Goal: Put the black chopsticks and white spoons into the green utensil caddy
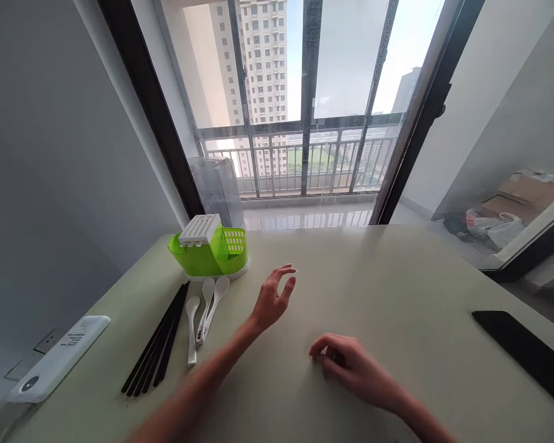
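Your left hand (269,304), mid-frame: thumb apart from curved fingers, gripping nothing. Right hand (348,366), lower centre: fingers curled; pinch, cannot tell. Left of frame: spoons (191,329), black sticks (171,317) grouped by kind, likely for easy reach; green caddy (198,262) upright beyond.

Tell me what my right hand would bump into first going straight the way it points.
Your right hand would probably meet your left forearm first, near the wrist, though depth is unclear and it might pass underneath.
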Motion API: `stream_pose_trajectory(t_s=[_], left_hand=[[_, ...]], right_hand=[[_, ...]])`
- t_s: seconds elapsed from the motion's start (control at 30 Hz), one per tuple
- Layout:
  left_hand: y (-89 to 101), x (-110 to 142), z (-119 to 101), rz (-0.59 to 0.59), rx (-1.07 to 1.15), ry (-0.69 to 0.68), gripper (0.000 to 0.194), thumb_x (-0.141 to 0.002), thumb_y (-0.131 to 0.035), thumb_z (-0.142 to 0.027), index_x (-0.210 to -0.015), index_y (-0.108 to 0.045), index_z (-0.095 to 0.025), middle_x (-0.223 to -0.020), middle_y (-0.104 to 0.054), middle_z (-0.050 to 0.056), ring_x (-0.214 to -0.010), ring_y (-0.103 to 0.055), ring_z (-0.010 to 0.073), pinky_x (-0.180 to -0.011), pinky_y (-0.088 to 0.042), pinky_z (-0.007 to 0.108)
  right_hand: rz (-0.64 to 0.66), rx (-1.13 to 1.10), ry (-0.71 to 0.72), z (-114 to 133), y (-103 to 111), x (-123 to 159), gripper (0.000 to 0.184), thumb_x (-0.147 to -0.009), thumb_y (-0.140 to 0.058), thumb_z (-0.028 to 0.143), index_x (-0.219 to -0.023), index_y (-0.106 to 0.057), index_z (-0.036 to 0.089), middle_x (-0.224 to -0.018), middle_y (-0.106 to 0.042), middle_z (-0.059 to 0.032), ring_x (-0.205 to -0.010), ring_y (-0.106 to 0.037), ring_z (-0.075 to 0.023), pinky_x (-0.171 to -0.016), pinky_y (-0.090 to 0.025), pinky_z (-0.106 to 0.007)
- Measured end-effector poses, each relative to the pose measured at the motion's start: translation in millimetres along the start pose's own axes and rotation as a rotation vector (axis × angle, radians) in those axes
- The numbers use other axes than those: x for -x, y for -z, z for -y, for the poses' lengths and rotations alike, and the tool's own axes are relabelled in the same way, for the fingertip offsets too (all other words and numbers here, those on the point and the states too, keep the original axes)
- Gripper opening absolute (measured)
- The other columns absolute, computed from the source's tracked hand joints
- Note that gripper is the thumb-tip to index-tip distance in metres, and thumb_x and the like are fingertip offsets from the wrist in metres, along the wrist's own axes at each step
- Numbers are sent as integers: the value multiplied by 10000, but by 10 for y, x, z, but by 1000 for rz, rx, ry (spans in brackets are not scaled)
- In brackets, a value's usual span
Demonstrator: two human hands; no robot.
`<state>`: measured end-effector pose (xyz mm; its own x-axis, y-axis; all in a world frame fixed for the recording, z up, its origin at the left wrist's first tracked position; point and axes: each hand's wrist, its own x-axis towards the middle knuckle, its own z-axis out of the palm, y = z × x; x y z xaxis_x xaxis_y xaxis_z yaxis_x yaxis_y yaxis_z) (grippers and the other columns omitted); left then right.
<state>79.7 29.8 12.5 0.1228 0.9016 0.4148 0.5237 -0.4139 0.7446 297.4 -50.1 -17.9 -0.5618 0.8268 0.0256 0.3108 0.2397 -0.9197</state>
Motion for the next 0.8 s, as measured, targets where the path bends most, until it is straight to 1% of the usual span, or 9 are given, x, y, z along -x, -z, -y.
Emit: stream_pose_trajectory(t_s=[0.03, 0.1, 0.17, 0.27, 0.33, 0.43, 0.53, 0.63, 0.8], left_hand=[[-141, -14, 7, 17, 142, 101, 361, -1012, -478, -465, -1213, -666, -231, -1378, -653, 115, -1298, -604, 247, -1115, -458, 444], [-362, -57, 26, 16, 365, 252, 424, -995, -485, -539, -1211, -665, -221, -1338, -678, 130, -1273, -624, 253, -1099, -468, 423], [-506, -111, 49, -30, 494, 318, 456, -966, -519, -586, -1187, -671, -216, -1322, -684, 134, -1273, -620, 258, -1107, -456, 412], [-629, -203, 94, -124, 598, 379, 458, -942, -534, -622, -1131, -666, -226, -1271, -699, 123, -1208, -652, 257, -1055, -496, 401], [-678, -266, 129, -190, 647, 417, 440, -945, -510, -637, -1110, -648, -253, -1220, -713, 104, -1142, -679, 245, -1006, -527, 388], [-724, -352, 177, -294, 628, 448, 420, -945, -496, -640, -1093, -638, -273, -1168, -720, 92, -1120, -678, 243, -1010, -516, 383], [-738, -429, 210, -368, 633, 489, 473, -931, -490, -656, -1054, -676, -239, -1168, -718, 111, -1169, -652, 262, -1073, -466, 395], [-725, -511, 208, -355, 827, 526, 554, -906, -484, -685, -1020, -717, -195, -1173, -729, 126, -1193, -647, 282, -1100, -446, 410], [-647, -654, 142, -311, 1060, 614, 598, -824, -565, -726, -968, -734, -171, -1139, -748, 135, -1107, -692, 320, -999, -515, 428]], right_hand=[[13, -87, -49, -19, 55, -120, 180, -932, -551, 322, -933, -692, 209, -741, -659, 8, -580, -571, -128, -538, -441, -248], [11, -304, -126, -69, 138, -398, 268, -896, -603, 448, -971, -669, 199, -843, -691, -12, -518, -565, -114, -427, -400, -228], [-69, -438, -92, -119, 176, -704, 356, -846, -660, 520, -959, -661, 182, -822, -695, -19, -494, -557, -112, -420, -416, -235], [-246, -514, -32, -167, 153, -1162, 383, -827, -669, 552, -932, -653, 184, -692, -654, 11, -493, -530, -118, -458, -429, -246], [-366, -532, -17, -181, 92, -1432, 379, -851, -625, 557, -977, -642, 200, -745, -672, -1, -551, -546, -134, -507, -450, -259], [-540, -555, -2, -173, -27, -1738, 343, -883, -572, 532, -992, -624, 211, -920, -704, -45, -769, -614, -176, -711, -515, -298], [-597, -576, 5, -140, -106, -1900, 278, -876, -582, 481, -928, -628, 213, -1004, -692, -50, -905, -607, -191, -837, -502, -305], [-568, -599, -13, -109, -101, -1939, 221, -866, -585, 427, -881, -646, 215, -895, -675, -28, -793, -583, -178, -746, -499, -289], [-498, -679, -58, -98, -22, -1934, 182, -857, -568, 388, -804, -637, 229, -715, -611, 10, -636, -524, -161, -619, -467, -276]])
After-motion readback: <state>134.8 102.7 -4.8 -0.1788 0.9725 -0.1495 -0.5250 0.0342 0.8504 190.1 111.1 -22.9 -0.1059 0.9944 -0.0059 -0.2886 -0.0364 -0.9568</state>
